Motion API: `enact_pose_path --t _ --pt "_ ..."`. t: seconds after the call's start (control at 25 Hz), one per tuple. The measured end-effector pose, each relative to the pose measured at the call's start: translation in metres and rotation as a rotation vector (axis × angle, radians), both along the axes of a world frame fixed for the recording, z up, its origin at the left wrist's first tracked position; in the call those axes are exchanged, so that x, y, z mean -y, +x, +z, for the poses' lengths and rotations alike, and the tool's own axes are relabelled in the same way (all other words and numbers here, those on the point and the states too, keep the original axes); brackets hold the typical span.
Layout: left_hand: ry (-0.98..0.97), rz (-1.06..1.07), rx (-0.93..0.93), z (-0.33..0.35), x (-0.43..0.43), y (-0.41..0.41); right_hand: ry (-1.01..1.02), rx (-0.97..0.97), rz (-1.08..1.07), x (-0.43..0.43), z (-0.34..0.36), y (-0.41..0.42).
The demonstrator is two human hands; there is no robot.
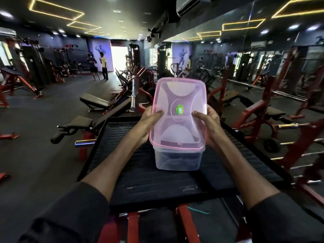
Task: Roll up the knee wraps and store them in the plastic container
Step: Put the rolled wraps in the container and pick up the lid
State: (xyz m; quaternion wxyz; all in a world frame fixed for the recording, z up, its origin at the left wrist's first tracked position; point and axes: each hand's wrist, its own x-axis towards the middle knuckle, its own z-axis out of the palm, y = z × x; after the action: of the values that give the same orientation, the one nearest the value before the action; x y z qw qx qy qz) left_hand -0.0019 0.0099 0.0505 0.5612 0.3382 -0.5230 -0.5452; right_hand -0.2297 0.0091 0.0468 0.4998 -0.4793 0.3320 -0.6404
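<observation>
Pink lid tilted on plastic container; contents unclear.

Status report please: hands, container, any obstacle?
Left hand and right hand hold pink lid, tilted over container. Near edge seated. Nothing blocking.

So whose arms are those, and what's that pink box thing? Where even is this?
There is no machine here, just a person. The camera sits on their head and looks forward and down, so you see their own arms reaching out. The left hand and the right hand each grip a side of a see-through pink lid, tilted so its far edge is lifted. Under it is a clear plastic container with something dark inside, too blurry to name. The container sits on a black ribbed platform. All around is a gym, with red and black benches.
</observation>
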Motion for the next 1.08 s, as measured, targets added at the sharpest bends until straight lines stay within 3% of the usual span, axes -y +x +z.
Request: enact_pose_path --t 0.16,0.4,0.56,0.84,1.0,1.08 --pt "-0.014 0.017 0.131 -0.029 0.022 -0.005 0.071 -0.127 -0.05 0.006 -0.013 -0.004" --pt "0.008 0.016 0.201 -0.044 0.032 -0.006 0.147 -0.686 -0.165 0.026 -0.035 -0.011" --pt "0.14 0.079 0.317 -0.067 0.057 -0.003 0.23 -0.726 -0.127 0.032 -0.038 -0.012" --pt "0.128 0.008 0.156 -0.058 0.041 -0.011 0.206 -1.023 -0.245 0.037 -0.041 -0.011" --pt "0.158 0.0 0.115 -0.056 0.041 -0.013 0.272 -0.959 -0.118 0.041 -0.047 -0.015" --pt "0.207 0.067 0.064 -0.054 0.038 -0.018 0.284 -0.824 -0.07 0.045 -0.049 -0.018"
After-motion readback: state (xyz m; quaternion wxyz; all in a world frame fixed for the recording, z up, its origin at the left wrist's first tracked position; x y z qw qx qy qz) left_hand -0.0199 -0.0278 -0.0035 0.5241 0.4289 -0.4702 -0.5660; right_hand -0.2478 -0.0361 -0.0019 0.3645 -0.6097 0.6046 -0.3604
